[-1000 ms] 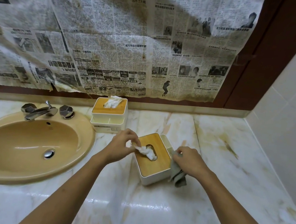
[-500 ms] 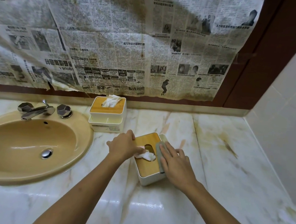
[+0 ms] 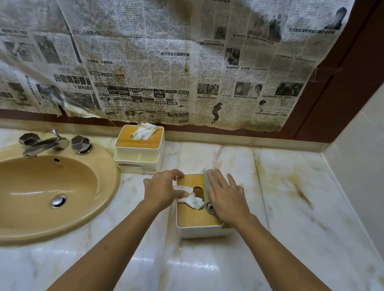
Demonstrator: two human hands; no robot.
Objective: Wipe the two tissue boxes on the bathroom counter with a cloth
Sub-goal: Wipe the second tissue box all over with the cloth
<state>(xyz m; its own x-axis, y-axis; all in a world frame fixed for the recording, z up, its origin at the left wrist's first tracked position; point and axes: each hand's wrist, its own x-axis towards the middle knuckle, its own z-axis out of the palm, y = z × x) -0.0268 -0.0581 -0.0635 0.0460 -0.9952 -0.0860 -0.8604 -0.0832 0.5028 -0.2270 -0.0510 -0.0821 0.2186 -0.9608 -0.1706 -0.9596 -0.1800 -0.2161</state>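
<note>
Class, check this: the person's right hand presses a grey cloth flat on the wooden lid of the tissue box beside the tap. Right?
Not quite. In the head view the right hand presses the grey cloth on the near tissue box, mid-counter; the box by the tap is untouched.

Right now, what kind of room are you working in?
Most likely a bathroom: a tan oval sink with a chrome faucet is set into a marble counter, and newspaper covers the wall panel above it, perhaps a mirror.
</note>
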